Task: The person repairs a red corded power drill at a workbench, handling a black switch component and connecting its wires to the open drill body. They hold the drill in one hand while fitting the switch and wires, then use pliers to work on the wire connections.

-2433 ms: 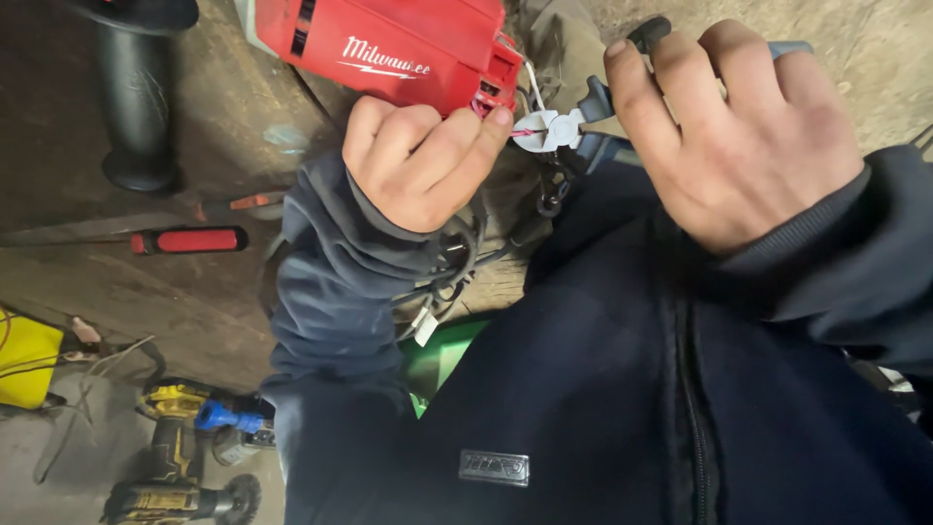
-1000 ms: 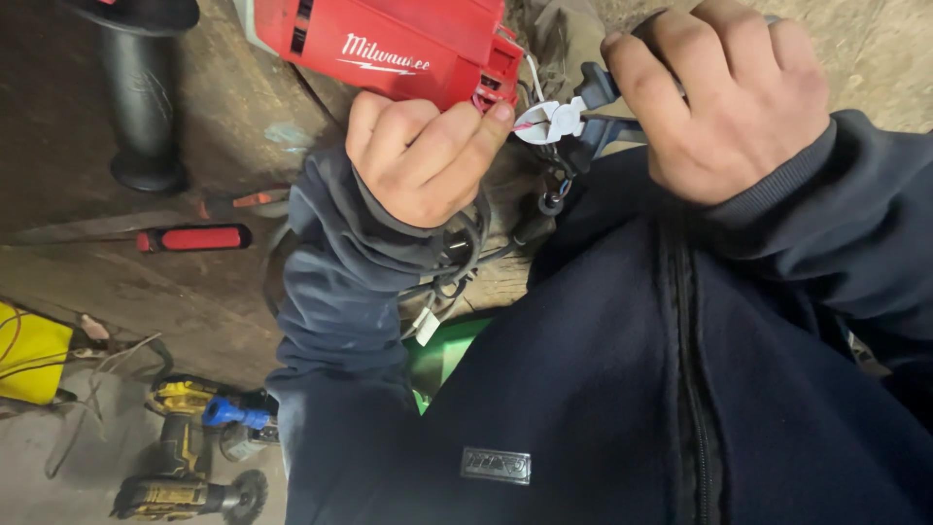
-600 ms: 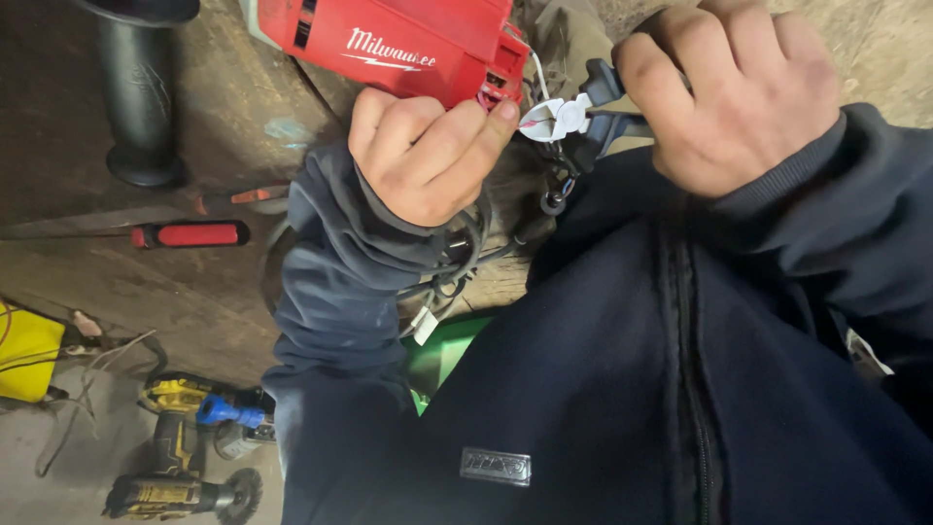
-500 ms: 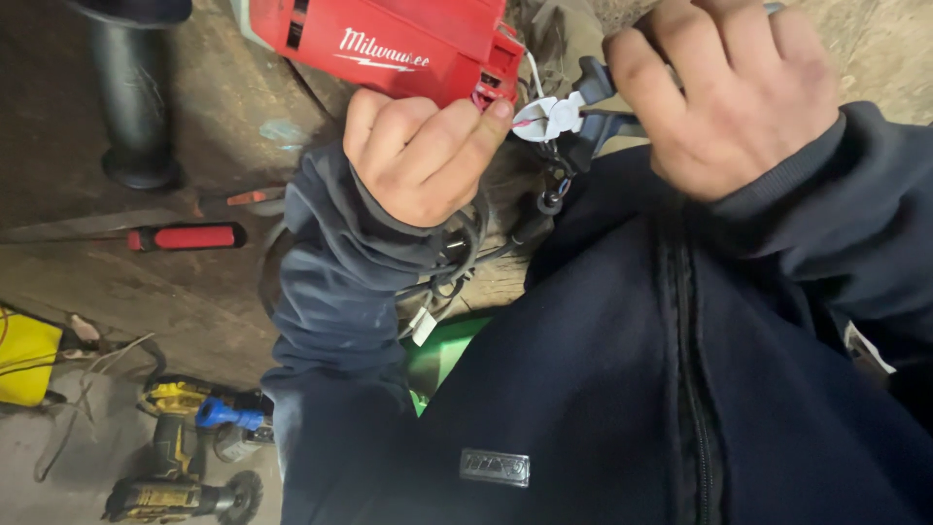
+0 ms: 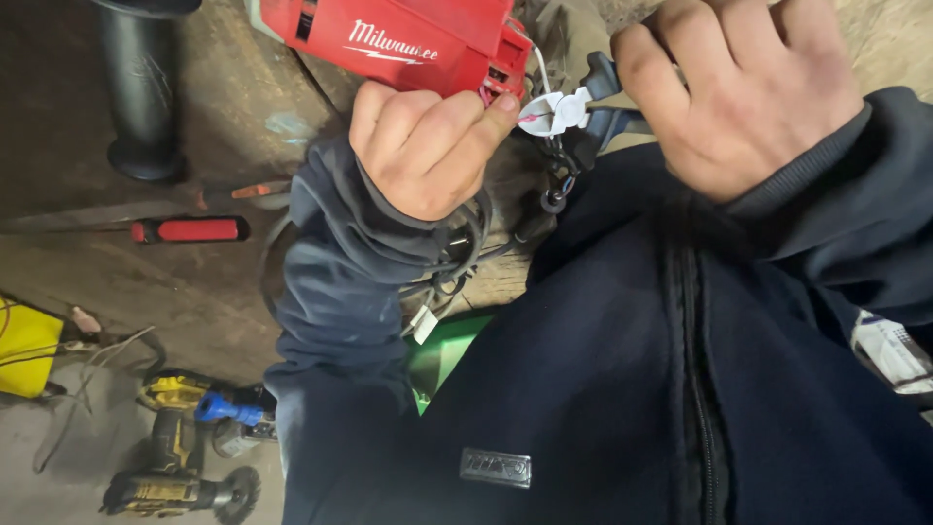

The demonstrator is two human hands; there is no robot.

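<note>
My left hand (image 5: 428,141) is curled shut, pinching a thin red wire at the end of a red power tool (image 5: 389,39) that lies on the bench. My right hand (image 5: 743,92) grips the dark handles of side cutters (image 5: 564,107). Their silver jaws sit on the wire, right beside my left fingertips. A black cord (image 5: 457,258) loops under my left wrist. Both arms wear dark blue sleeves.
A black side handle (image 5: 141,92) stands at the upper left. A red-handled screwdriver (image 5: 190,230) lies on the dark bench. On the floor below lie a yellow and black angle grinder (image 5: 180,476), a yellow box (image 5: 24,345) and something green (image 5: 442,350).
My right hand with the cutters has moved up and slightly left, bringing the jaws closer to my left fingertips. My left hand and the red tool stay almost still.
</note>
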